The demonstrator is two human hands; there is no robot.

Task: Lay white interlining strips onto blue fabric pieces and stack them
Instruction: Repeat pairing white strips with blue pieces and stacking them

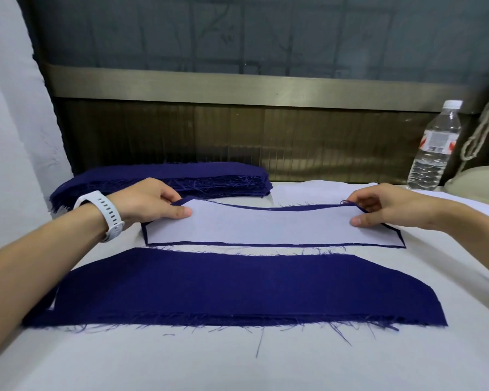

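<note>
The strip is plain white. The piece and stack are solid dark blue. The watch is white, the cloth off-white, the bottle clear with a white cap.

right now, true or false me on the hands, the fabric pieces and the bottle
1. The left hand and right hand each pinch an end of the white interlining strip. True.
2. The strip lies on the near blue piece. False: it lies on the far blue piece; the near one is uncovered.
3. A stack of blue pieces sits behind the left hand. True.
4. The water bottle lies on its side. False: it stands upright, far right.
5. The white watch is on the right wrist. False: the left.
</note>
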